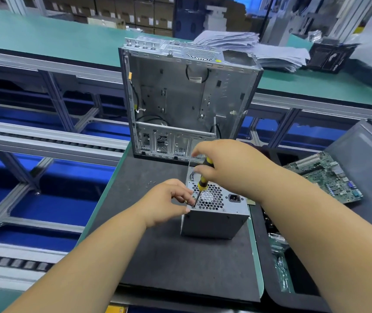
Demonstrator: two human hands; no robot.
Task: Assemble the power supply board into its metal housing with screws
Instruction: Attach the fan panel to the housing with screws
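Note:
A grey metal power supply housing stands on the black mat, its honeycomb fan grille and power socket facing up. My right hand grips a yellow-and-black screwdriver whose tip sits at the near left corner of the top face. My left hand pinches the screwdriver's shaft near the tip, its thumb against the housing's left edge. The screw itself is hidden under the tip. Several loose screws lie on the mat to the left.
An open computer case stands upright behind the housing. A green motherboard lies to the right beside a grey panel. More boards sit at the right of the mat. Conveyor rails run along the left.

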